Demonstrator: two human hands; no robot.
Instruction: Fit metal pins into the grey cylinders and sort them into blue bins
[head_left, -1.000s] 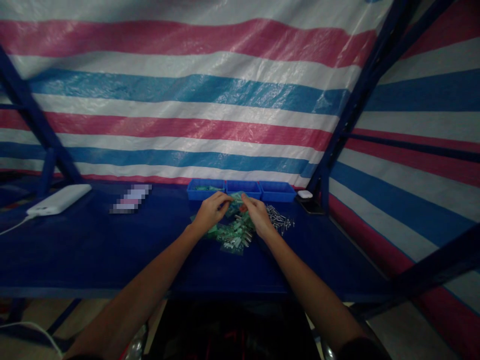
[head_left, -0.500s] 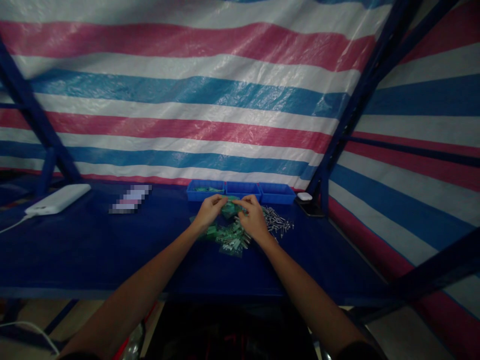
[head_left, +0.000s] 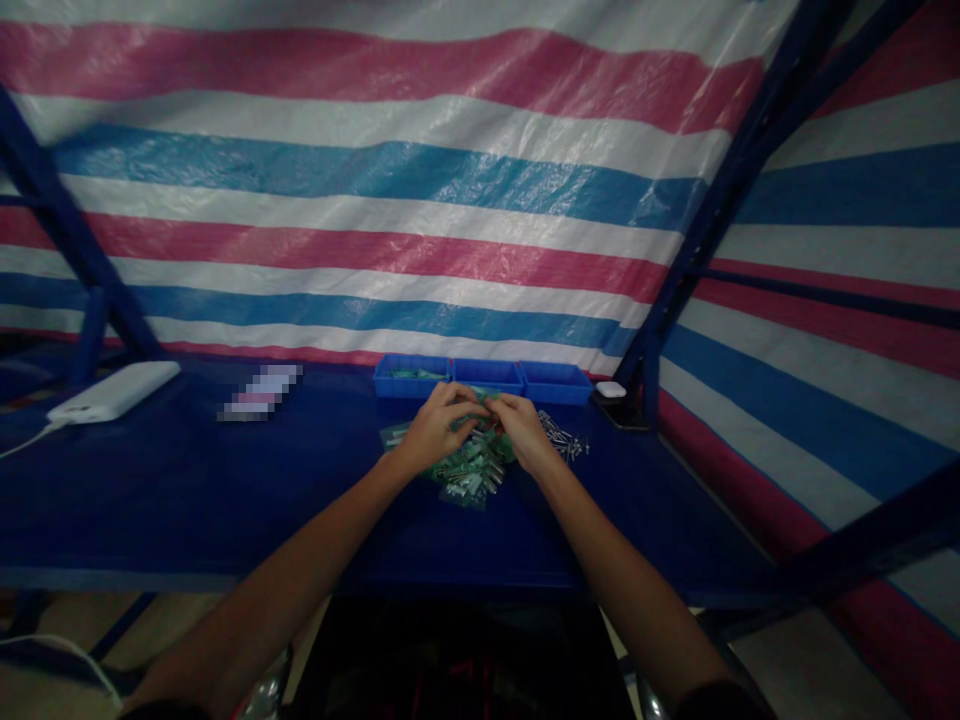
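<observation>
My left hand (head_left: 439,428) and my right hand (head_left: 523,432) meet over the pile, with thumbs and fingers closed on a small green plastic bag (head_left: 489,394). The fingers cover most of that bag, so its contents do not show. Under and in front of my hands lies a heap of small clear-green bags (head_left: 466,470) mixed with metal pieces. Beyond my right hand, loose metal screws (head_left: 568,440) are spread on the blue table (head_left: 300,500).
Behind my hands stand three joined blue bins: the left bin (head_left: 388,387) holds green bags, beside a middle bin (head_left: 480,366) and a right bin (head_left: 559,386). A white power bank (head_left: 116,393) and a blurred-out flat object (head_left: 261,392) lie left. Right are a white case (head_left: 610,389) and dark phone (head_left: 626,413).
Both hands have shifted slightly right. My left hand has turned inward across the green bag, and the fingers of both hands are now closer together. The view has tilted a little.
</observation>
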